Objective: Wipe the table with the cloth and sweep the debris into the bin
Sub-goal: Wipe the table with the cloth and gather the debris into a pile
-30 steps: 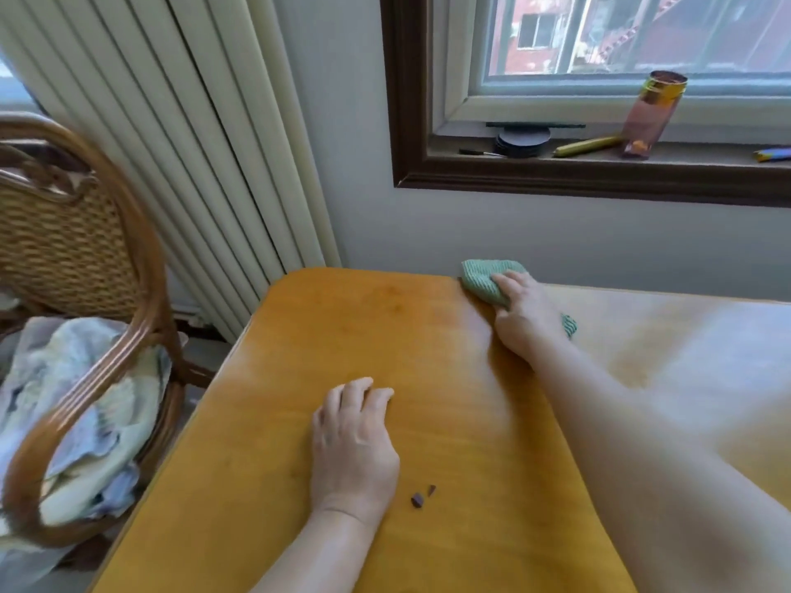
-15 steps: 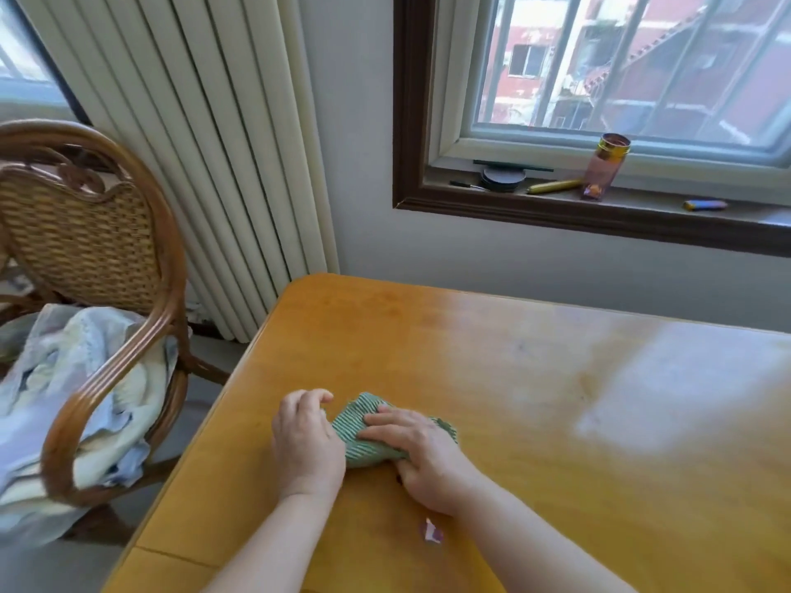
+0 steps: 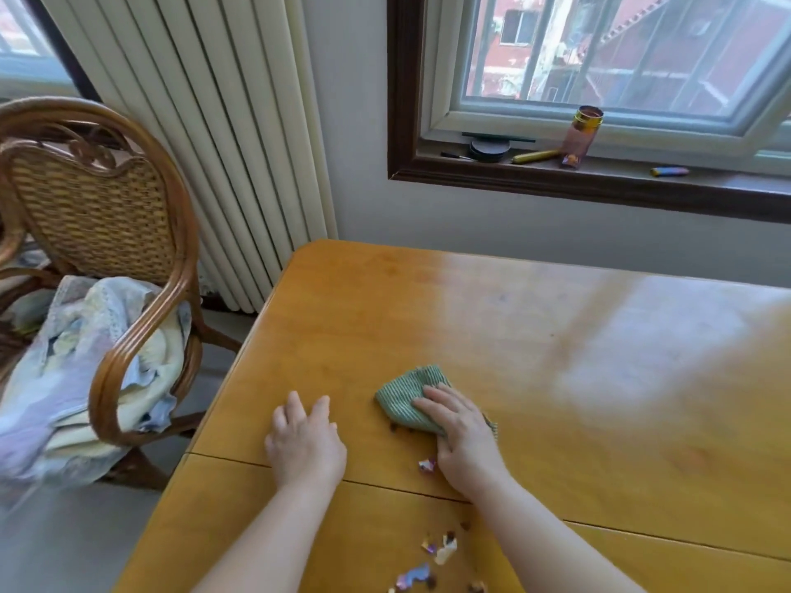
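Observation:
A folded green cloth (image 3: 404,398) lies on the orange wooden table (image 3: 556,378). My right hand (image 3: 464,438) presses flat on the cloth's near right part, fingers pointing left. My left hand (image 3: 306,442) rests palm down on the table to the left of the cloth, apart from it. A small shiny scrap (image 3: 427,465) lies beside my right wrist. Several bits of shiny debris (image 3: 432,558) are gathered on the near table leaf between my forearms. No bin is in view.
A rattan chair (image 3: 107,258) with a heap of pale fabric (image 3: 81,370) stands left of the table. A ribbed radiator (image 3: 205,122) is behind it. The window sill holds a pink bottle (image 3: 581,136), a black disc (image 3: 490,148) and pens.
The view has tilted down, so more debris shows near me. The cloth under my right hand has shifted right, away from my left hand, which it touched half a second ago.

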Demonstrator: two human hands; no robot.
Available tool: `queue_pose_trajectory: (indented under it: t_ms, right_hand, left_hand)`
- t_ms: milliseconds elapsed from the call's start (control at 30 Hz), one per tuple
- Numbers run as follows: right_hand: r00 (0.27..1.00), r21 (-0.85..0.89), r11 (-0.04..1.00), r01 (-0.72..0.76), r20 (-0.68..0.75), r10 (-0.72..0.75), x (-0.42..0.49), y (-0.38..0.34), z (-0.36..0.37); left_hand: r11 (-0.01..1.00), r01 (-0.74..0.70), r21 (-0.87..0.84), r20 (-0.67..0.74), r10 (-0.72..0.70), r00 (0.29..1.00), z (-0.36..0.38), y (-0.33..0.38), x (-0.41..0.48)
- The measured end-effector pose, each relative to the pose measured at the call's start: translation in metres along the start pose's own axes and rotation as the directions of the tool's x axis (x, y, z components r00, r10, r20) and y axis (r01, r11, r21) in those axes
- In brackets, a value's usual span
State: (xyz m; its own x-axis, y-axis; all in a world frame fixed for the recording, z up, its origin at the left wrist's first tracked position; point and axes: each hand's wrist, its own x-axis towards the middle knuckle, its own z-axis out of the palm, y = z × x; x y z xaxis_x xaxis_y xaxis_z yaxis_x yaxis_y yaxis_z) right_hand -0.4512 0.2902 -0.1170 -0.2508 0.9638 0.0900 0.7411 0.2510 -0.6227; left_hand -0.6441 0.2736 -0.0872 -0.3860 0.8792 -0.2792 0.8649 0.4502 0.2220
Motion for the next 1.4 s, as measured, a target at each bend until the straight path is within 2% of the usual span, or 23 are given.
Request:
queue_pose_trajectory:
  t_ms: [100,233,267,333,400,433,533,700,833,900,933,1000,1067,1133,1200,1300,1400]
  right_hand:
    - [0.994,0.061,0.995,0.084,0.07,-0.088,-0.034,-0.023,0.009]
    - [0.963,0.201,0.973,0.11,0.222,-0.155,-0.074,-0.044,0.011]
    - [0.97,0.242,0.967,0.077,0.207,-0.129,-0.079,-0.042,0.004]
    - [0.999,0.27,0.963,-0.023,0.036,0.014,-0.079,-0.025,-0.02]
    - [0.968,0.201,0.967,-0.157,-0.164,0.192,-0.076,0.005,-0.046]
    - [0.943,0.16,0.96,-0.231,-0.205,0.262,-0.075,0.017,-0.056]
    - [0.927,0.049,0.946,-0.319,-0.191,0.323,-0.088,0.024,-0.051]
    - [0.965,0.03,0.975,-0.219,-0.139,0.221,-0.131,-0.026,0.005]
    - [0.986,0.096,0.984,-0.152,-0.05,0.157,-0.161,-0.072,0.035]
    - [0.982,0.212,0.961,-0.174,-0.031,0.185,-0.17,-0.085,0.034]
    - [0.975,0.262,0.945,-0.196,-0.05,0.216,-0.171,-0.082,0.028]
    - [0.921,0.279,0.922,-0.268,-0.206,0.33,-0.174,-0.067,0.005]
    - [0.835,0.22,0.891,-0.398,-0.317,0.451,-0.18,-0.048,-0.015]
    - [0.798,0.129,0.86,-0.493,-0.325,0.507,-0.19,-0.043,-0.017]
    - [0.812,0.074,0.865,-0.496,-0.314,0.493,-0.199,-0.053,0.003]
    - [0.861,0.069,0.902,-0.425,-0.276,0.427,-0.211,-0.089,0.045]
    - [0.905,0.17,0.922,-0.349,-0.193,0.378,-0.214,-0.115,0.056]
  left_hand:
    - [1.0,-0.002,0.021,0.01,0.002,1.0,0.001,-0.009,-0.012]
    - [0.999,0.009,0.043,0.01,-0.009,1.0,0.001,-0.017,-0.028]
    - [0.999,0.012,0.045,0.007,-0.013,1.0,0.001,-0.019,-0.032]
    - [0.997,0.0,0.074,0.012,-0.001,1.0,0.001,-0.022,-0.04]
    - [0.99,-0.035,0.137,0.031,0.031,0.999,0.002,-0.026,-0.043]
    - [0.984,-0.052,0.17,0.041,0.046,0.998,0.001,-0.027,-0.043]
    - [0.962,-0.108,0.251,0.091,0.088,0.992,-0.001,-0.03,-0.037]
    - [0.938,-0.167,0.304,0.161,0.123,0.979,-0.002,-0.034,-0.035]
    - [0.955,-0.19,0.228,0.156,0.157,0.975,-0.006,-0.047,-0.036]
    - [0.961,-0.212,0.176,0.124,0.192,0.973,-0.005,-0.054,-0.045]
    - [0.961,-0.222,0.163,0.103,0.207,0.973,-0.003,-0.056,-0.05]
    - [0.95,-0.263,0.167,0.073,0.255,0.964,-0.003,-0.063,-0.061]
    - [0.943,-0.282,0.176,0.077,0.273,0.959,-0.006,-0.073,-0.069]
    - [0.944,-0.281,0.173,0.113,0.265,0.958,-0.006,-0.081,-0.076]
    - [0.939,-0.297,0.175,0.149,0.273,0.95,-0.002,-0.086,-0.082]
    - [0.927,-0.332,0.174,0.198,0.297,0.934,-0.004,-0.094,-0.086]
    - [0.925,-0.339,0.169,0.214,0.302,0.929,-0.009,-0.097,-0.086]
